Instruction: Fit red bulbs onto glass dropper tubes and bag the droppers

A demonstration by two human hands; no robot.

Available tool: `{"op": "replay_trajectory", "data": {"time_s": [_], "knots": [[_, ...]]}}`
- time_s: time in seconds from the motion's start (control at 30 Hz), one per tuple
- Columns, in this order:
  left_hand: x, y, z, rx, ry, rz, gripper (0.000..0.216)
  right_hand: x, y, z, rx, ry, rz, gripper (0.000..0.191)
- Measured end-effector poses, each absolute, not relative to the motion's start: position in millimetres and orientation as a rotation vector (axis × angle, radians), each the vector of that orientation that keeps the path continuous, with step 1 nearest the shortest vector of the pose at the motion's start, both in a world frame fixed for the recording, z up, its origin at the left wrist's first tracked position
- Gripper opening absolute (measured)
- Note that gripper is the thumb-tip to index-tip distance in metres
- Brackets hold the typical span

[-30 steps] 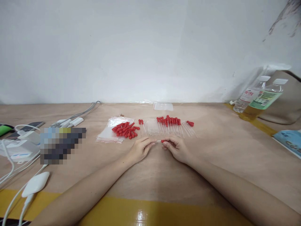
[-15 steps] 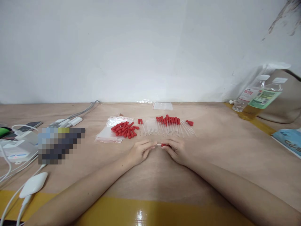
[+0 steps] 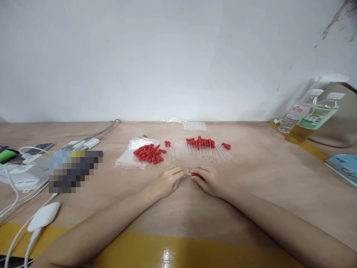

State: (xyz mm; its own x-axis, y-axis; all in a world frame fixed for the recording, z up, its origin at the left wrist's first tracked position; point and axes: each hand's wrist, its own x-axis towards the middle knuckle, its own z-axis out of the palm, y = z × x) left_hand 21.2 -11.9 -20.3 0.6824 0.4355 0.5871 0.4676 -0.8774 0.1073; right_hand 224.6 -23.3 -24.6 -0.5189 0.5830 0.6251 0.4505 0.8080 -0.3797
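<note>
Over the table in front of the dropper rows, my left hand (image 3: 173, 181) pinches a thin glass dropper tube (image 3: 189, 174). Facing it, my right hand (image 3: 209, 181) has its fingers closed around a red rubber bulb (image 3: 196, 175). Tube and bulb meet end to end between the fingertips; how deep the tube sits is hidden. Beyond my hands lie bare glass tubes (image 3: 180, 150) and a row of droppers with red bulbs (image 3: 205, 143). A pile of loose red bulbs (image 3: 149, 153) rests on clear zip bags (image 3: 126, 159). Another bulb (image 3: 227, 146) lies on the tubes at right.
White chargers and cables (image 3: 28, 176) crowd the left side, with a white adapter (image 3: 44, 216) nearer me. Two bottles (image 3: 314, 117) lean by a beige bag (image 3: 341, 124) at the right, above a blue packet (image 3: 344, 167). Another clear bag (image 3: 194, 126) lies near the wall.
My hands have drawn slightly closer together, so less of the glass tube shows between them. The whole view has shifted a little.
</note>
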Motion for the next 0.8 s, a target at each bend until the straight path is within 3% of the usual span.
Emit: {"op": "replay_trajectory", "data": {"time_s": [0.4, 0.57, 0.73, 0.8], "knots": [[26.5, -16.4, -14.4, -2.818, -0.764, -0.913, 0.023, 222.6, -23.8, -17.6, -0.789, -2.243, 0.250, 0.017], [19.7, -17.7, -7.9, -2.811, -0.840, -0.886, 0.038, 233.3, -18.5, -11.2, -0.878, -2.103, 0.230, 0.022], [-1.2, 5.0, 5.4, -2.484, -1.174, -1.047, 0.033, 266.7, -1.4, -18.1, -1.081, -1.857, 0.105, 0.026], [-6.8, 19.0, 13.7, -2.368, -1.411, -0.950, 0.027, 278.8, 7.6, -22.9, -1.161, -1.754, 0.060, 0.025]]}}
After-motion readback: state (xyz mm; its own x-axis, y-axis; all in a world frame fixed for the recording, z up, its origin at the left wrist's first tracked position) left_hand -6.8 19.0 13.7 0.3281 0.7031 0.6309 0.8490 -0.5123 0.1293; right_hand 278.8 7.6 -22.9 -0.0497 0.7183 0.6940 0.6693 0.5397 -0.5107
